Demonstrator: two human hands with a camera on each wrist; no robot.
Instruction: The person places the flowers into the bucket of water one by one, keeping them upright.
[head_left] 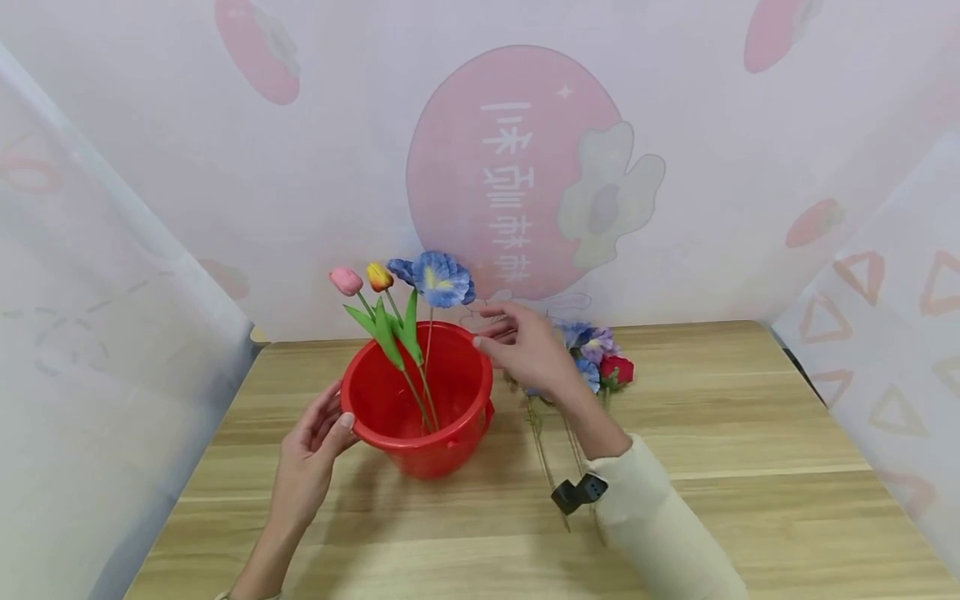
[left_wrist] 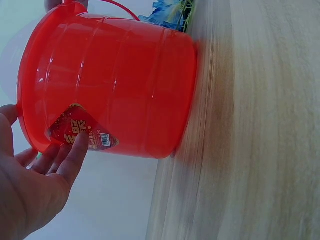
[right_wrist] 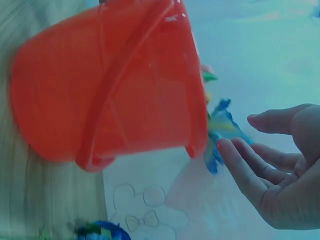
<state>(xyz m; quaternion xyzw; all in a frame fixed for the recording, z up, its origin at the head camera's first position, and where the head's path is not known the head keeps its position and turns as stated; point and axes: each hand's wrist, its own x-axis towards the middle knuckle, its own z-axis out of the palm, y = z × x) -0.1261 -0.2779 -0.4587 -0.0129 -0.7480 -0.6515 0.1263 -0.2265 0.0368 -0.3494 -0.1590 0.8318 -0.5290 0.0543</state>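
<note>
Fingers [left_wrist: 74, 157] of the left hand [head_left: 309, 450] grasp the bucket [head_left: 431, 461] by its rim and outer wall, apparently to steady it; those of the right hand [head_left: 528, 346] are loosely bent, holding nothing, near the rim and the blue flower [head_left: 441, 282]. The bucket stands upright on the bench [head_left: 750, 467], near the back edge, closer to the left edge than the right. Inside are a pink tulip [head_left: 346, 282], a yellow tulip [head_left: 379, 277] and the blue flower, leaning, probably because their stems outreach its depth. Loose flowers [head_left: 588, 348] lie to its right, heads towards the back edge.
</note>
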